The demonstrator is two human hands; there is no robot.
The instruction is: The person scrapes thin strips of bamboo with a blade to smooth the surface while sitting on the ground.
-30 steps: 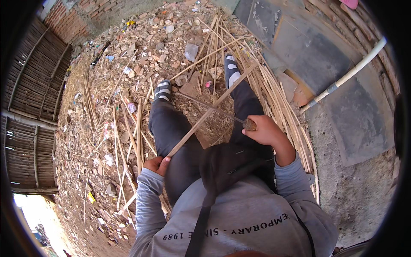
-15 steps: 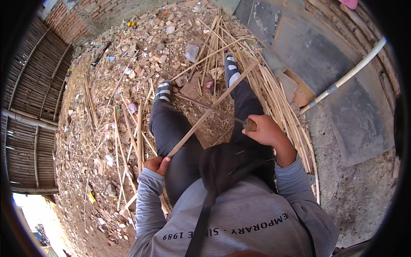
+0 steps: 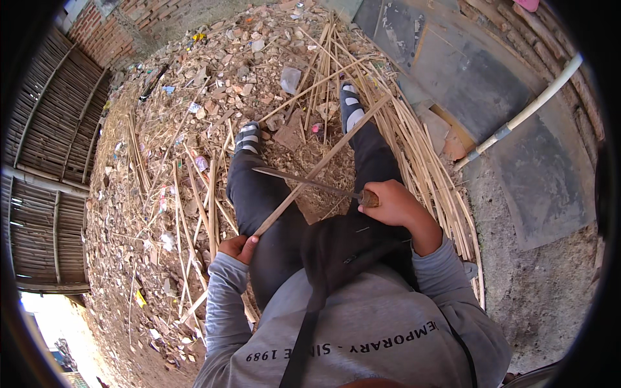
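My left hand [image 3: 238, 248] is closed round the near end of a long, flat bamboo strip [image 3: 284, 204], beside my left thigh. The strip slants across my legs, its far end up by my right shin. My right hand [image 3: 393, 205] grips the wooden handle of a long, thin-bladed knife [image 3: 304, 180] above my right thigh. The blade points left and crosses the strip about midway; whether its edge touches the strip I cannot tell.
Many split bamboo strips [image 3: 424, 174] lie along my right leg, with others [image 3: 210, 207] to my left. Stone rubble and litter [image 3: 213, 97] cover the ground ahead. Dark sheets [image 3: 472, 84] and a pale pole [image 3: 524, 116] stand at right, a woven bamboo wall [image 3: 48, 129] at left.
My right hand has shifted slightly toward me and left. The knife's blade has swung, its tip now nearer my left knee and lower along the strip. My left hand stays put.
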